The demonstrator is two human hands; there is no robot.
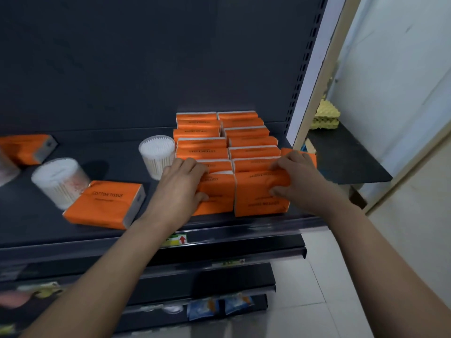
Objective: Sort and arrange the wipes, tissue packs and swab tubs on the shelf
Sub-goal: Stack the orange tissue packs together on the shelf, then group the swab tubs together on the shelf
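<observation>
Tissue packs (253,152) stand in two rows just beyond our hands. Our left hand (181,184) grips the front left pack (218,191), our right hand (296,178) the front right pack (256,191). A loose pack (105,203) lies flat and askew, left of our left hand.

Yellow egg trays (325,117) on dark side ledge (346,157); blue packets (202,309) below.

views: 1, head-worn | position: above and before the shelf (36,223), at its front edge, near its right end | facing: forward and down, toward the back panel (146,57) | nearness: arm's reach, left hand (180,186) and right hand (295,176) mid-frame | also in frame: lower shelves (195,284), floor (317,301)
</observation>
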